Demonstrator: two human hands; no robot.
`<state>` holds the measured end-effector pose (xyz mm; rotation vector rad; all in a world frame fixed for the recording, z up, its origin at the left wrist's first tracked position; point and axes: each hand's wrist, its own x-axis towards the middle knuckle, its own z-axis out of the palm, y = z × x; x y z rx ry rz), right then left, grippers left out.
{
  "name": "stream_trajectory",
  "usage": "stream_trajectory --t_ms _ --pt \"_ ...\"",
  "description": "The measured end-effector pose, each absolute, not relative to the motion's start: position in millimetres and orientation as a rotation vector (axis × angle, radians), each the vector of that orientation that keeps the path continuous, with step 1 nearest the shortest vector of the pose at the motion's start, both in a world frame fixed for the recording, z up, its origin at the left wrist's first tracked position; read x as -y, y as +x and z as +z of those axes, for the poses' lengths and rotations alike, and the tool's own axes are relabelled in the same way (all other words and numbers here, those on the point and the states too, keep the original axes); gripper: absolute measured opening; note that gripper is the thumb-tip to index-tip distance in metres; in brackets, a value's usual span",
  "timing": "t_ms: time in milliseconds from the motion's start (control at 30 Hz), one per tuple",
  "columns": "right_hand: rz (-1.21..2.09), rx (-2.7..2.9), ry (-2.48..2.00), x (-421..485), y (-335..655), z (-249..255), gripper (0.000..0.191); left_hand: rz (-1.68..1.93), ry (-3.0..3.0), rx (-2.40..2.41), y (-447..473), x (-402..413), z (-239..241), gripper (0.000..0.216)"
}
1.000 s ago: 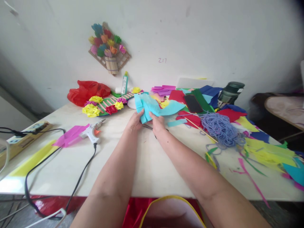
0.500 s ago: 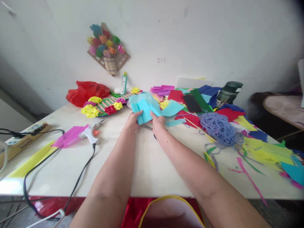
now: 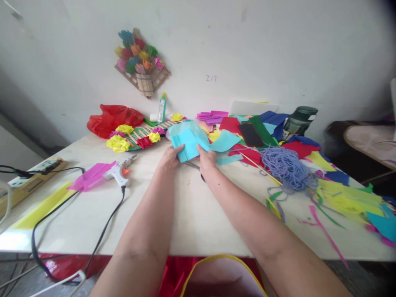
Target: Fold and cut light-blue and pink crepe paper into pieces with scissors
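Observation:
Between my hands is a piece of light blue crepe paper [image 3: 188, 144] with fold lines across it. My left hand [image 3: 171, 158] pinches its lower left edge, thumb on top. At the lower right edge my right hand [image 3: 206, 159] grips it the same way; the fingers beneath are hidden. Partly under my right hand lies a pair of scissors [image 3: 192, 165], its dark handle showing below the wrist. More light blue paper [image 3: 225, 141] spreads out just right of the held piece.
Left of my arms lie a white glue gun [image 3: 119, 174], its black cord, pink paper [image 3: 93, 177] and a power strip [image 3: 34, 181]. A flower-decorated green panel [image 3: 139, 135] stands behind. On the right are blue-purple yarn [image 3: 286, 167], a phone [image 3: 250, 135], a dark bottle [image 3: 299, 120] and coloured paper.
Both hands keep their hold on the light blue paper, which looks slightly flatter at its front. The whole view has shifted very slightly; nothing else has visibly moved.

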<state>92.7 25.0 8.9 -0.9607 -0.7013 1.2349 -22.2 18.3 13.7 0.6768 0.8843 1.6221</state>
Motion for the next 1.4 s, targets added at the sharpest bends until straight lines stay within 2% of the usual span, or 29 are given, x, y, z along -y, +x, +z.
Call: stream_trajectory --t_ms 600,800,1100,1267,1400 --pt "1.226 0.697 -0.951 -24 94 9 0.029 1.777 0.598 -0.936 -22 -29 5 0.017" --pt "1.229 0.689 -0.982 -25 94 8 0.026 1.804 0.596 -0.913 -21 -30 6 0.025" --pt "1.192 0.714 -0.98 -28 94 5 0.03 1.762 0.735 -1.098 -21 -23 15 0.057" --pt "1.202 0.691 -0.962 -26 94 7 0.03 1.757 0.702 -1.111 -29 -25 12 0.025" --pt "1.214 0.667 -0.946 -24 94 10 0.028 1.775 0.643 -1.06 -36 -25 8 0.013"
